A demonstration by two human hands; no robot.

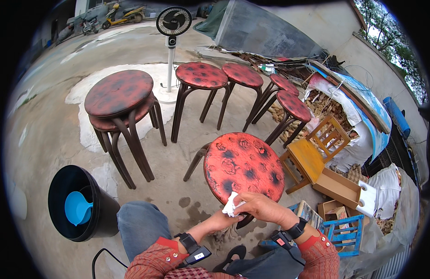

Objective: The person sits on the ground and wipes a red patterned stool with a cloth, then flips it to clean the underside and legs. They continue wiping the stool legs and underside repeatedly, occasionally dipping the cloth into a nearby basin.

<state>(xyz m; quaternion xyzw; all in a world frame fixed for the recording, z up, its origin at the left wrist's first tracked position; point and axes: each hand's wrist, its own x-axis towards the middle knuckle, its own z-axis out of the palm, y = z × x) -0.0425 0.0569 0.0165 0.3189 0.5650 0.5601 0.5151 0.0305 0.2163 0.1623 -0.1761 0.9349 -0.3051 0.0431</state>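
Note:
My right hand pinches a crumpled piece of white tissue or cloth over the near edge of a stool. Just below it, my left hand reaches in with its fingers curled under the white piece; whether it grips anything is unclear. The round stool seat is red with black patches and a rose pattern, and stands right before me. A greyish rag-like bundle shows beneath my left hand; whether it hangs or lies on the ground cannot be told.
At left stands a black bucket holding a blue dipper. Two stacked stools, several single stools and a pedestal fan are beyond. A wooden chair, cardboard box and blue chair crowd the right.

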